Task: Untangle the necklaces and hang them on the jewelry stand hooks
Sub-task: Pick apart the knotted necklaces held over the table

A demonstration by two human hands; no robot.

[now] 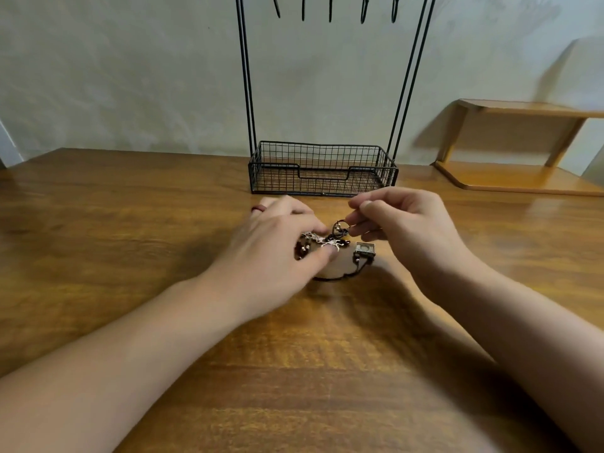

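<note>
Both hands work over a small knot of necklaces (330,246) lying on the wooden counter (130,223), just in front of the jewelry stand (322,168). Left hand (277,246) comes in from seven o'clock, palm down, its fingers curled over the nine o'clock side of the tangle and its thumb tip pressing a pale string knot against them, so it pinches the pile there. Right hand (405,223) comes in from four o'clock and pinches a small dark loop of cord between thumb and forefinger at the one o'clock edge of the tangle, lifted slightly off the wood; the other fingers are curled under.

The necklaces are dark cords strung with brown and pale beads, bunched together with thin whitish thread. A square metal pendant (365,249) lies at the three o'clock side, and a dark cord curves from it round the six o'clock edge. The bundle's long axis runs roughly nine to three o'clock, across the view.

At twelve o'clock, the stand has a black wire basket at its base and thin black uprights, with hooks (330,9) hanging bare near the top edge. A wooden shelf (523,109) sits at two o'clock by the wall.
</note>
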